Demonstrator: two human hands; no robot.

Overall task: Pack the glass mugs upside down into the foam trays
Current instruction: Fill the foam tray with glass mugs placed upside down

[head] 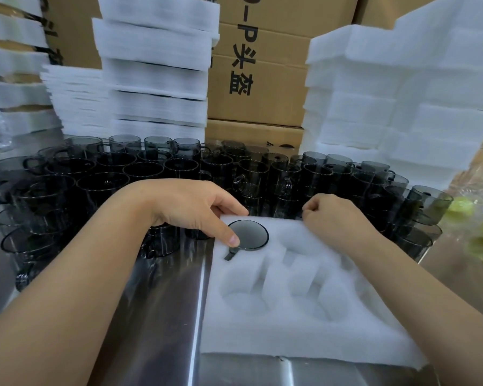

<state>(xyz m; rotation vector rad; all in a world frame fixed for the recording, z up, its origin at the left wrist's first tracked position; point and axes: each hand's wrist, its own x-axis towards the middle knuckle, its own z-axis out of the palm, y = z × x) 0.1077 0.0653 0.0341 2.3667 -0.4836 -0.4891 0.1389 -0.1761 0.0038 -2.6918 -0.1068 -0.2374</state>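
On the steel table (162, 316), pretty much front and centre, a white foam tray (290, 341) is laid flat with four mug-shaped pockets cut into it. Only the far-left pocket is filled: one smoky glass mug (248, 234) is seated there upside down, base up, handle tucked into the slot toward the near-left. The left hand (190, 207) is draped over that corner, thumb (229, 236) laid straight on the edge of the mug's base, fingers loosely bent at the tray's far edge, so nothing is really being gripped. The right hand (338, 218) is curled up at the far edge of the tray, but whether anything is pinched in it can't be told from this angle. Just behind the tray, a big crowd of unpacked mugs (151, 168) is bunched together, stacked two high in places. Further back, stacks of foam trays (156, 79) are piled on both sides, with cardboard boxes (262, 79) wedged between them.
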